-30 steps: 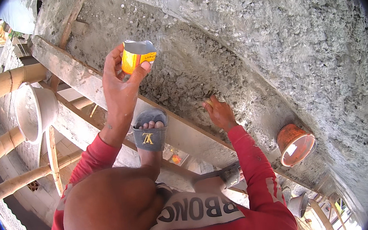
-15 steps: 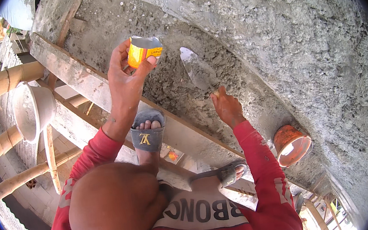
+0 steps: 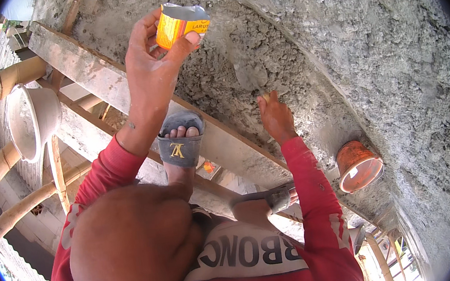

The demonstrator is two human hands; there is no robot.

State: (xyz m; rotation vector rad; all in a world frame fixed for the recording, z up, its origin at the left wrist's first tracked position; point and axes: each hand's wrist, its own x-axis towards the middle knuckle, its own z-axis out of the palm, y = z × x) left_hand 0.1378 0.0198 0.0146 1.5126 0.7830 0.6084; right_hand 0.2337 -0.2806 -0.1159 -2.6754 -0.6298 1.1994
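Observation:
Raised above the wet grey mortar [image 3: 217, 70], my left hand [image 3: 151, 66] grips a small yellow packet [image 3: 183, 28]. Its ragged open top shows a silvery lining, and my thumb presses on its near side. What is inside cannot be made out. My right hand [image 3: 277, 119] is closed round the handle of a trowel [image 3: 251, 74]. The trowel's mortar-smeared blade points away from me and lies low over the mortar, blending into it. Whether the blade is sunk in cannot be told.
A rough plastered wall [image 3: 390, 41] rises along the right. Beside it, near my right forearm, sits an orange bucket [image 3: 358, 167]. Wooden planks [image 3: 231, 145] edge the mortar under my sandalled feet. On the left are bamboo poles [image 3: 8, 84] and a whitish tub [image 3: 42, 121].
My left hand has moved farther away and slightly right with the packet. The trowel blade has shifted and shows less brightly against the mortar. Both hands keep their grip.

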